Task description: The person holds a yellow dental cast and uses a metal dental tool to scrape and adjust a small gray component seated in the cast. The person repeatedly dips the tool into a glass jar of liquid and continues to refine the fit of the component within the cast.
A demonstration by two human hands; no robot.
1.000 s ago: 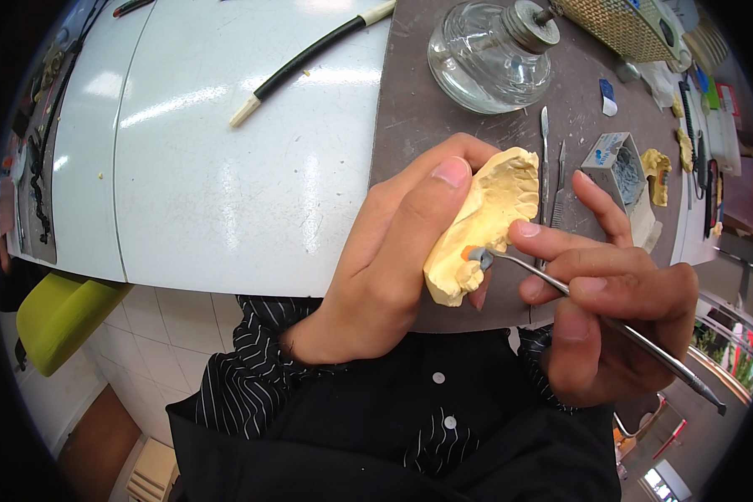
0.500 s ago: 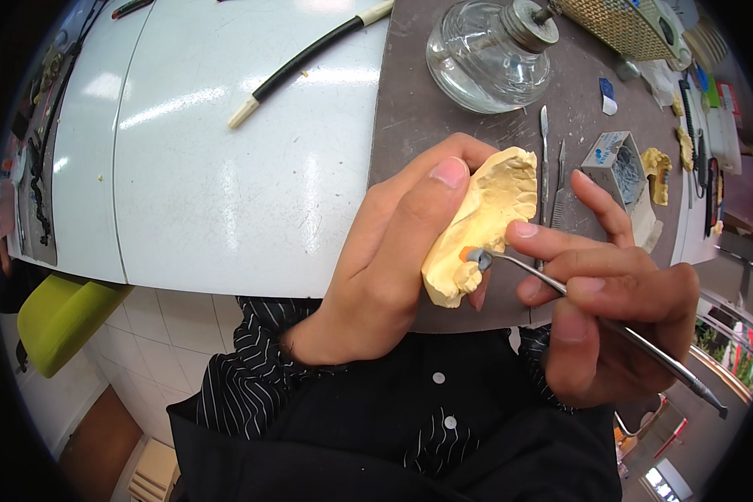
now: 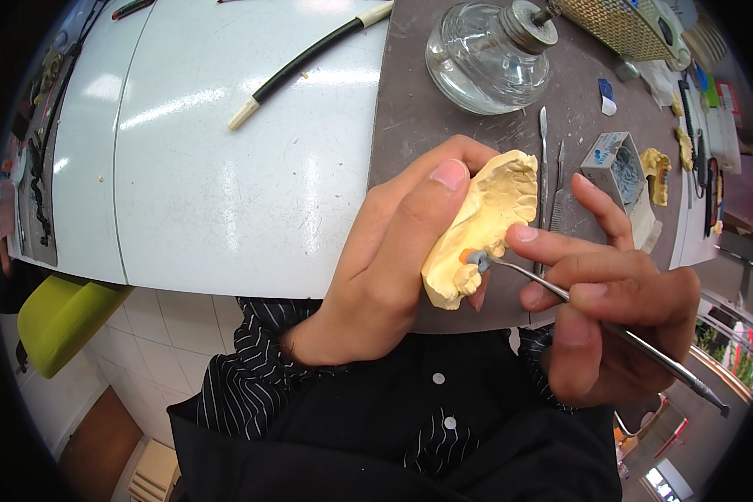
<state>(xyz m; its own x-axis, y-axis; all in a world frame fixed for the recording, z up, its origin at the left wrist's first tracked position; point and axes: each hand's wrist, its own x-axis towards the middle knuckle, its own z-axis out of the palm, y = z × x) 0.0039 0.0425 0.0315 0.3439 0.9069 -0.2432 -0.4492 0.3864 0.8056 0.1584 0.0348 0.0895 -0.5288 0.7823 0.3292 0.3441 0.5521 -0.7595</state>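
A pale yellow plaster dental model [image 3: 481, 213] is held up over the table's near edge by my left hand [image 3: 385, 243], the thumb along its side and the other fingers mostly hidden behind. On one tooth spot sits a small grey wax crown [image 3: 478, 260] beside an orange patch [image 3: 466, 254]. My right hand [image 3: 619, 301] grips a slim metal wax carver [image 3: 636, 338] like a pen. The carver's bent tip meets or nearly meets the grey wax. One right fingertip rests against the model's edge, and the little finger sticks out.
A glass spirit lamp [image 3: 487, 63] stands beyond the model. Two metal instruments [image 3: 544, 159] lie on the brown mat [image 3: 410, 109], near a small box of grey wax [image 3: 617, 171] and another model piece [image 3: 658, 176]. A black tube with white ends [image 3: 309, 58] lies on the white tabletop.
The carver's tip has shifted very slightly at the grey wax, and the right hand has moved a touch with it. The model has barely moved.
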